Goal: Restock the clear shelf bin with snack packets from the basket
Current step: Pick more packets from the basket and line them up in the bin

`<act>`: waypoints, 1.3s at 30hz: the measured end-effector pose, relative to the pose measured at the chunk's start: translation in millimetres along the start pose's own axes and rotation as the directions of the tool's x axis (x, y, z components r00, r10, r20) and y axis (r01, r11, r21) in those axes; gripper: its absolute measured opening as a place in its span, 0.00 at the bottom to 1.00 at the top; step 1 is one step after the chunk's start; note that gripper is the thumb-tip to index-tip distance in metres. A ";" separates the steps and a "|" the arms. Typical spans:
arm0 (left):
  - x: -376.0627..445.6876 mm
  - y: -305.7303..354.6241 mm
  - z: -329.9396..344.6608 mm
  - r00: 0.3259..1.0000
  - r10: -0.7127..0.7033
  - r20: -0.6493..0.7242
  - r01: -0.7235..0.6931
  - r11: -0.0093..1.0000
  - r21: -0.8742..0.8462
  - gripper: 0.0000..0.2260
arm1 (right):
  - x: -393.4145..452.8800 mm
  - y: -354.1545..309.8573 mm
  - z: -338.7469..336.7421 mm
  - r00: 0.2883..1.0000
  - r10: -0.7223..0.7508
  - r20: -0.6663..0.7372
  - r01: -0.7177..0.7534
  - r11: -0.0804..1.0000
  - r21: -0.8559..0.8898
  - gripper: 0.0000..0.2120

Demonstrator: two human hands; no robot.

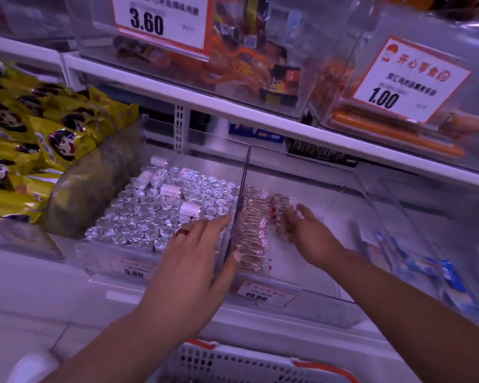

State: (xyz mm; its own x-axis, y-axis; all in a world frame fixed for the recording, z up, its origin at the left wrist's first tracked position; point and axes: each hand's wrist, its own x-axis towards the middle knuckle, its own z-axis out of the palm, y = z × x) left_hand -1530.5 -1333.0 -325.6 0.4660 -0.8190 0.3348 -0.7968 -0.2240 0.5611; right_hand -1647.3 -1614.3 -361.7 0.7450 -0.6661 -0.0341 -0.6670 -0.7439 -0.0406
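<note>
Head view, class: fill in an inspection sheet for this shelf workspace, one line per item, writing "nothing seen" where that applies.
Surface: white shelf, tiered.
Job's things: clear shelf bin holds two rows of snack packets, the rest bare; basket rim at bottom edge.
Clutter: foil-wrapped pieces in the neighbouring bin; yellow packets far left.
Grippers: left hand rests flat over the divider; right hand touches the shorter row with its fingers.
Cables: nothing seen.
Surroundings: price cards 3.60 and 1.00 above.

Clear glossy plastic bin [351, 189]; shiny foil packets [155, 214]; white perforated plastic basket [233, 366].
</note>
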 end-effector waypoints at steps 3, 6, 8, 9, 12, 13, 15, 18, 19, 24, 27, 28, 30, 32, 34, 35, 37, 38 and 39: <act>-2.1 0.4 -0.5 1.000 -0.009 0.014 0.009 1.000 0.020 0.24 | 0.9 -10.8 11.1 0.992 -0.062 0.114 0.064 0.998 -0.014 0.33; -2.9 3.8 -0.8 1.000 -0.019 0.021 0.018 0.999 0.048 0.25 | 4.3 -13.8 10.1 0.989 -0.061 0.135 0.052 0.996 0.074 0.32; -3.2 6.4 -1.1 1.000 -0.025 0.012 0.024 0.998 0.054 0.23 | 6.2 -10.2 4.7 0.990 -0.080 0.112 0.056 0.978 0.199 0.31; -2.6 7.4 -1.0 1.000 -0.027 0.005 0.027 0.998 0.053 0.23 | 7.0 -7.6 2.7 0.992 -0.086 0.087 0.062 0.965 0.256 0.30; -0.6 8.9 0.3 0.999 -0.037 -0.006 0.037 0.998 0.051 0.23 | 8.7 -2.5 -0.2 0.999 -0.036 -0.033 0.046 0.934 0.355 0.26; 0.1 9.3 0.5 0.999 -0.043 -0.002 0.043 0.998 0.052 0.23 | 8.9 -2.2 -1.1 0.998 -0.014 -0.061 0.036 0.928 0.371 0.25; 0.9 9.9 0.4 0.998 -0.056 0.010 0.056 0.997 0.062 0.24 | 8.8 -2.7 -2.2 0.999 -0.002 -0.046 0.018 0.933 0.361 0.26; 1.6 10.7 0.3 0.998 -0.062 0.024 0.060 0.995 0.077 0.24 | 8.1 -2.6 -0.8 0.998 -0.053 -0.025 0.058 0.960 0.273 0.27; 1.7 10.4 0.6 0.998 -0.063 0.027 0.060 0.995 0.079 0.24 | 7.4 -3.0 -0.4 0.997 -0.077 -0.022 0.080 0.968 0.239 0.28; 1.5 8.5 1.4 0.998 -0.050 0.032 0.047 0.996 0.077 0.25 | 4.4 -3.0 -2.8 0.997 -0.064 0.051 0.054 0.983 0.178 0.32; 1.8 6.7 2.6 0.999 -0.037 0.030 0.034 0.996 0.081 0.26 | -0.9 -6.1 -8.9 0.996 -0.078 0.036 0.072 0.987 0.142 0.36; 1.5 6.3 3.2 0.999 -0.031 0.029 0.028 0.997 0.077 0.26 | -4.1 -7.3 -13.3 0.996 -0.083 0.029 0.079 0.987 0.137 0.37; 0.0 5.4 4.0 1.000 -0.018 0.014 0.017 0.998 0.053 0.25 | -13.6 -11.5 -25.7 0.997 -0.071 -0.001 0.070 0.983 0.169 0.37; -1.5 5.2 4.2 0.999 -0.008 -0.031 0.008 1.000 0.010 0.25 | -29.8 -14.9 -39.4 0.989 -0.047 -0.140 0.086 0.953 0.289 0.32; -4.7 6.2 3.5 0.995 0.023 -0.095 -0.025 0.999 -0.022 0.24 | -60.9 -20.6 -51.2 0.911 0.022 -0.411 0.179 0.878 0.443 0.22; -7.1 7.7 3.0 0.988 0.064 -0.138 -0.067 0.998 -0.017 0.23 | -83.5 -25.5 -55.6 0.830 0.052 -0.555 0.272 0.830 0.486 0.17; -16.0 12.8 4.5 0.952 0.211 -0.221 -0.213 0.977 0.013 0.21 | -135.3 -36.3 -49.3 0.700 0.046 -0.712 0.434 0.765 0.475 0.13; -23.4 15.1 8.6 0.922 0.304 -0.240 -0.306 0.951 0.027 0.19 | -161.2 -41.5 -35.6 0.694 0.018 -0.720 0.476 0.738 0.478 0.12; -32.6 16.3 15.8 0.892 0.388 -0.232 -0.393 0.919 0.028 0.18 | -186.1 -47.1 -14.3 0.738 -0.011 -0.674 0.480 0.712 0.514 0.11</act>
State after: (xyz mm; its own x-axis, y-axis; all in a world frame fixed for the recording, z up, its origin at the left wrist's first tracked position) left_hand -1564.7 -1318.3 -339.3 0.1956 -0.6947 0.6921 -0.9264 0.1006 0.3629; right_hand -1754.5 -1456.0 -339.2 0.5564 -0.5193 0.6486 -0.1164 -0.8216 -0.5580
